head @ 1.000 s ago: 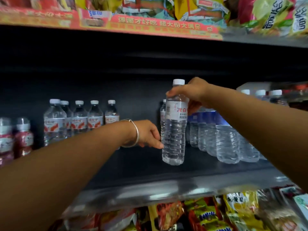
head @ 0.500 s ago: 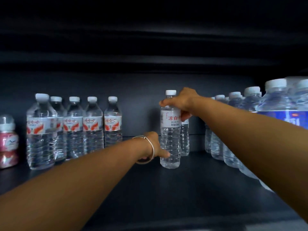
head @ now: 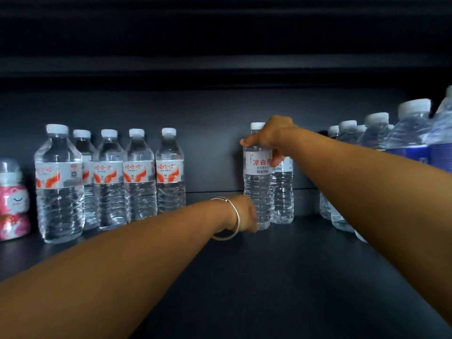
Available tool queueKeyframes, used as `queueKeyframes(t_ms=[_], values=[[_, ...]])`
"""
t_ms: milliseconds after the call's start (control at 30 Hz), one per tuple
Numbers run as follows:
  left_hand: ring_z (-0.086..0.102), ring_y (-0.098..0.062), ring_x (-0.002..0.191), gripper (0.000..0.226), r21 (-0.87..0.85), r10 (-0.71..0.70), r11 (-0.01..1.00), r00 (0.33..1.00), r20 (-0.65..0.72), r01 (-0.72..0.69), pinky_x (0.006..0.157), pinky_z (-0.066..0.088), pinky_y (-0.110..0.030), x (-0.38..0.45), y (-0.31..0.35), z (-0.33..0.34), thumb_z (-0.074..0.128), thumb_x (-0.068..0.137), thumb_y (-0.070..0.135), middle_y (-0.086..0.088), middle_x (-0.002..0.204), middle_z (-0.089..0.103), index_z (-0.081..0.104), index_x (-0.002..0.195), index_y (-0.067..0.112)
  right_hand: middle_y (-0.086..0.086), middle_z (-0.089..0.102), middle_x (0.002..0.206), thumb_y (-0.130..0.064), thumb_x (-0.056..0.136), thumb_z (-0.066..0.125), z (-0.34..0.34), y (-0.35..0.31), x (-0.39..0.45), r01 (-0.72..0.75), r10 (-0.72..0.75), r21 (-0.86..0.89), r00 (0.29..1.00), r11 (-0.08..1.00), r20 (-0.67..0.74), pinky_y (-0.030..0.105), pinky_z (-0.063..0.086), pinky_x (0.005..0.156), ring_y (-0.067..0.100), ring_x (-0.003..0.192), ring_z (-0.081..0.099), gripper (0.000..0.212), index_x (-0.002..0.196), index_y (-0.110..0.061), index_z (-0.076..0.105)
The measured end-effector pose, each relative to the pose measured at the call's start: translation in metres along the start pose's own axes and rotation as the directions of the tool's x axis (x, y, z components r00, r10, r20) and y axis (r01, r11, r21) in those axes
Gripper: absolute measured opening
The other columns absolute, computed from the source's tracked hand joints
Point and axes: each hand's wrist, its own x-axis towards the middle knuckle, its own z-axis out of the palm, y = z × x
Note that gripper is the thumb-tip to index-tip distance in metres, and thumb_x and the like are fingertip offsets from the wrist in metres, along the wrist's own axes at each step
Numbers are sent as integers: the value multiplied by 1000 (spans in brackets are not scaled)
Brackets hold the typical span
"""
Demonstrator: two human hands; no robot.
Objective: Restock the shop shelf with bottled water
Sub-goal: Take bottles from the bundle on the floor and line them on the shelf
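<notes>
A clear water bottle (head: 257,182) with a white cap and a white label with red characters stands upright on the dark shelf (head: 281,277), deep in near the back wall. My right hand (head: 270,137) grips its neck and shoulder from above. My left hand (head: 245,212), with a silver bangle at the wrist, rests against the bottle's base on its left side. A second bottle of the same kind (head: 282,192) stands just behind and right of it, touching or nearly so.
A row of several red-labelled water bottles (head: 110,177) stands at the left, with a pink bottle (head: 13,199) at the far left. Blue-labelled bottles (head: 401,143) line the right side. A gap lies between the left row and the held bottle.
The bottle went from hanging near the shelf's front edge to standing deep on the shelf. Both hands moved inward with it, and my view moved closer into the shelf.
</notes>
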Motion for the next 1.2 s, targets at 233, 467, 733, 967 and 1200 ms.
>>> queueKeyframes(t_ms=[233,467,733,967,1200], values=[[54,-24,114,35,28,0,1000,1000,-2,0,92,43,-28,9,-2,1,58,90,22,-7,126,56,56,123,12,11,63,86,-44,68,81,7,-5,6,28,-30,-66,999,997,-24,37,59,56,31,53,64,48,92,-8,58],[50,-25,120,40,95,11,995,1000,29,-14,99,40,-30,13,3,1,50,94,28,-9,135,49,52,129,9,10,64,91,-44,74,76,15,-1,15,69,-78,-123,995,990,-69,37,58,74,30,77,68,43,94,-11,57],[48,-27,122,39,141,14,990,998,56,-22,99,39,-30,16,5,3,45,97,26,-12,137,47,51,130,6,7,58,93,-50,76,71,21,-1,15,64,-86,-194,990,979,-108,36,56,77,30,91,67,52,105,-8,60],[42,-27,129,44,201,16,979,996,87,-33,104,35,-31,20,5,5,43,98,26,-11,145,38,40,139,11,13,65,102,-44,78,73,22,1,17,50,-64,-136,992,989,-104,38,58,78,30,88,68,51,109,-6,58],[37,-27,134,49,242,13,969,993,116,-41,108,31,-33,17,11,2,44,98,26,-10,150,32,33,143,10,10,64,92,-34,81,73,18,4,8,82,-97,-131,989,988,-110,35,58,72,29,81,69,34,93,-9,55]])
